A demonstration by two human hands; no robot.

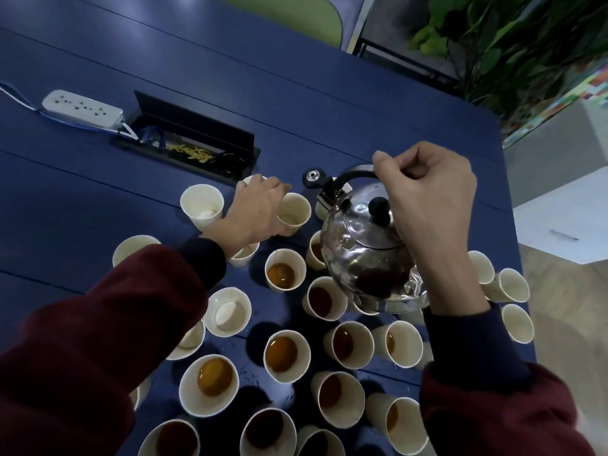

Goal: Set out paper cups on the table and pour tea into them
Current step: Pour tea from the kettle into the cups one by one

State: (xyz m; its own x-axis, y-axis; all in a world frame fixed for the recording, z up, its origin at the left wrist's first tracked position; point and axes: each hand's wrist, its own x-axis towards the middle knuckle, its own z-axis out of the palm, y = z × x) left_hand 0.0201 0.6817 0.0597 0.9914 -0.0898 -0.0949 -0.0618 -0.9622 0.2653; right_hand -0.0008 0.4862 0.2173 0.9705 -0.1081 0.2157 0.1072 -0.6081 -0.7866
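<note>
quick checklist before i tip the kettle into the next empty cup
1. Right hand grips the kettle handle: ok.
2. Left hand holds the empty cup steady: ok.
3. Spout over that cup: not ok, it sits to the right of it.
4. Lid seated on the kettle: ok, it looks closed.
5. Tea left inside the kettle: cannot tell.
6. Table dry: not ok, drops show among the filled cups.
</note>
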